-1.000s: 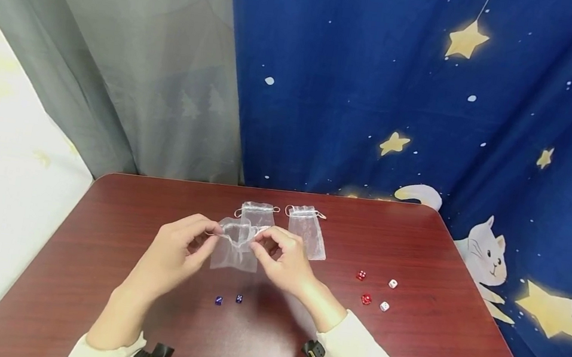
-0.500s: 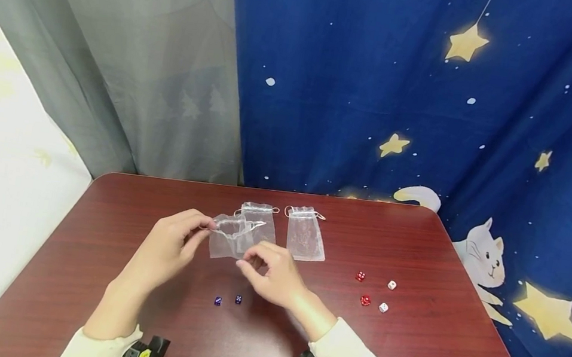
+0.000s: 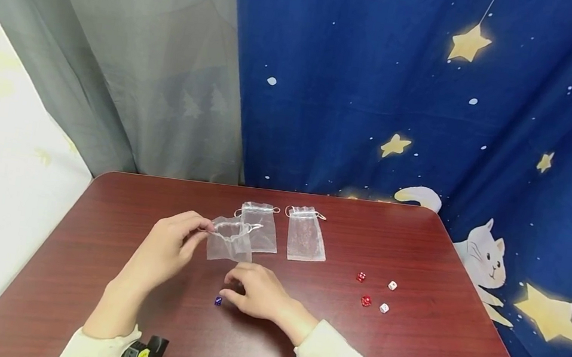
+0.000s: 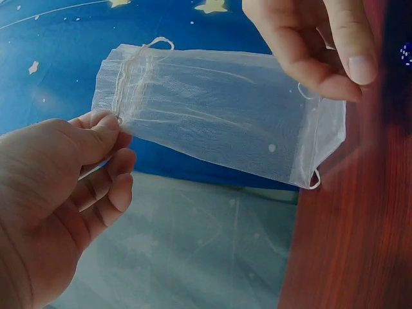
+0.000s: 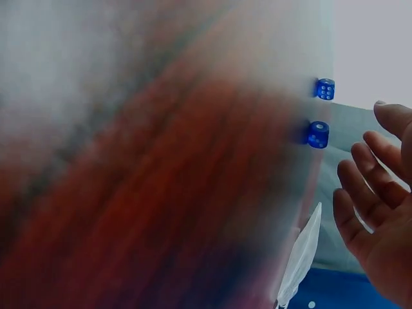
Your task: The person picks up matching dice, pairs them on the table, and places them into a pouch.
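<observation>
Left hand (image 3: pixel 171 245) pinches a see-through bag (image 3: pixel 230 246) by its top, over the surface (image 3: pixel 94 237). Right hand (image 3: pixel 257 292) is loose, holding nothing, near two blue dice (image 5: pixel 318 134). The bag is up, but no dice show inside, so filling seems left.

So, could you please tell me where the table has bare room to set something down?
Bare table shows between the left hand and the left edge, and between the white dice and the right edge. The middle is crowded with the right hand, bags and blue dice.

left grip (image 3: pixel 167 247) pinches; right grip (image 3: pixel 261 293) hovers, loosely parted.
</observation>
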### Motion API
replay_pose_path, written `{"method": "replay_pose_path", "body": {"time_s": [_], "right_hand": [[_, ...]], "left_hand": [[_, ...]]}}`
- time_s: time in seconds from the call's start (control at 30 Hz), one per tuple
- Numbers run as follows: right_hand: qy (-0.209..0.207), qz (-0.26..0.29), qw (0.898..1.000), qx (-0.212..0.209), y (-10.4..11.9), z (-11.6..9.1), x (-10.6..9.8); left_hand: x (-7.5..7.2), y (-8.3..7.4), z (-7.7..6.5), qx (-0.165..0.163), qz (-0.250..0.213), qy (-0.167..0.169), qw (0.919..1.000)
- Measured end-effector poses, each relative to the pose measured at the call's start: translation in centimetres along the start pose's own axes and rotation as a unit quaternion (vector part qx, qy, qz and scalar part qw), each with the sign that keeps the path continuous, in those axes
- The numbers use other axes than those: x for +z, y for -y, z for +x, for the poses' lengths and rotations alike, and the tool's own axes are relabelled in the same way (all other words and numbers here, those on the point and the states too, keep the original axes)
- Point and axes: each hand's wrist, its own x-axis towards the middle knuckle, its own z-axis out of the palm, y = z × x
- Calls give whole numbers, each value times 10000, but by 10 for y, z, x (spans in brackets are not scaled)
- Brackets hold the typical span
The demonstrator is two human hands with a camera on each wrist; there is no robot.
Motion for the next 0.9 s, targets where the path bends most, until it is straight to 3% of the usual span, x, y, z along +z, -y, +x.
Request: {"method": "replay_pose_path", "body": {"time_s": [0.33, 0.53, 0.9], "right_hand": [[721, -753, 9945, -110, 7, 6, 7], [731, -1287, 9882, -387, 12, 9, 10], [748, -1497, 9853, -340, 13, 10, 11]], "left_hand": [[1, 0, -1, 21, 17, 118, 9999], [1, 1, -2, 48, 18, 130, 9999], [4, 2, -5, 35, 34, 135, 9999]]}}
